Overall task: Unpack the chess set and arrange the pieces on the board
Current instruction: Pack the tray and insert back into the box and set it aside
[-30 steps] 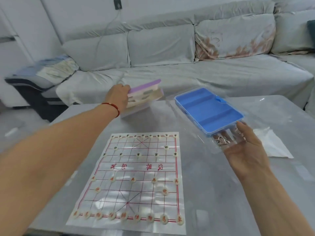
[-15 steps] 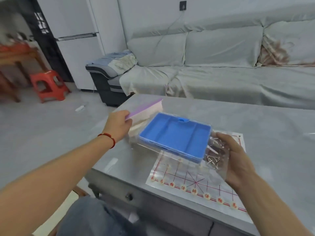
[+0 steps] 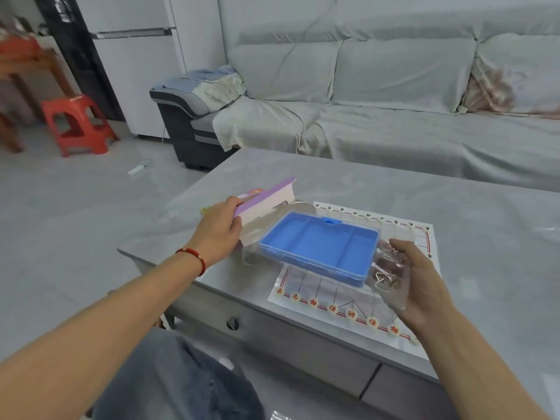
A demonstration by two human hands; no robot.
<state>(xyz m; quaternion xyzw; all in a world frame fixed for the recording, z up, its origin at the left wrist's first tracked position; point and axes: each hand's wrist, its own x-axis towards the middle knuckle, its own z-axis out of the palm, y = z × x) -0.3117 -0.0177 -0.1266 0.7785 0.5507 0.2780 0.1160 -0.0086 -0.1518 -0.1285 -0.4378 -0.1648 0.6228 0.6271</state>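
Note:
A paper chess board (image 3: 403, 247) with red lines lies on the grey table (image 3: 318, 177), round cream pieces (image 3: 351, 313) lined along its near and far edges. My right hand (image 3: 418, 286) holds a clear plastic case with an empty blue tray (image 3: 318, 244) above the board's left part; metal wire rings show through the clear end by my fingers. My left hand (image 3: 218, 231) grips the end of a purple and white cardboard box (image 3: 266, 198), tilted up over the table's left corner.
A grey sofa (image 3: 394, 95) runs behind the table. A red plastic stool (image 3: 75, 125) and a white fridge (image 3: 136, 56) stand at the left. A drawer knob (image 3: 232, 322) sits in the table's front. My knee in jeans (image 3: 181, 380) is below.
The view has swung left and down. The blue tray case in my right hand has come over the board toward the box. My left hand keeps its grip on the box.

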